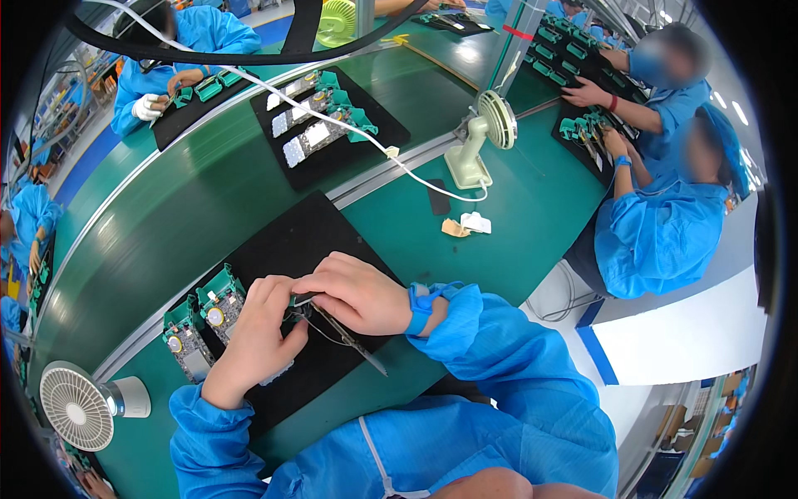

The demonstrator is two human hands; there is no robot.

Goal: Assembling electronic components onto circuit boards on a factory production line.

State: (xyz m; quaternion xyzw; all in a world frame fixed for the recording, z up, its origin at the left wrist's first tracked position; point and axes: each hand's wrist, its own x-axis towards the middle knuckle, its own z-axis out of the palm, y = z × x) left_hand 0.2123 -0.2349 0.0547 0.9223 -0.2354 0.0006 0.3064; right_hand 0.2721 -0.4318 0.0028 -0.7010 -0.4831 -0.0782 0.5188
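My left hand point(262, 337) and my right hand point(353, 291) meet over a black mat point(320, 233), fingertips bent together on a small dark and green part that they mostly hide. A slim pointed metal tool point(353, 343) sticks out below my right hand toward the lower right; its kind is unclear. Left of my left hand, two circuit boards lie on the mat: the outer board point(189, 353) and the inner board point(218, 316), each with a green plastic piece and a round yellow-rimmed part. Beneath my left hand, a pale edge of something shows, mostly covered.
A white fan point(76, 407) stands at the left, a pale green fan point(478, 141) ahead with a white cable. Ahead on the conveyor point(199, 224), another black mat point(386, 125) carries several boards. A white scrap point(475, 222) lies on the table. Co-workers in blue sit left and right.
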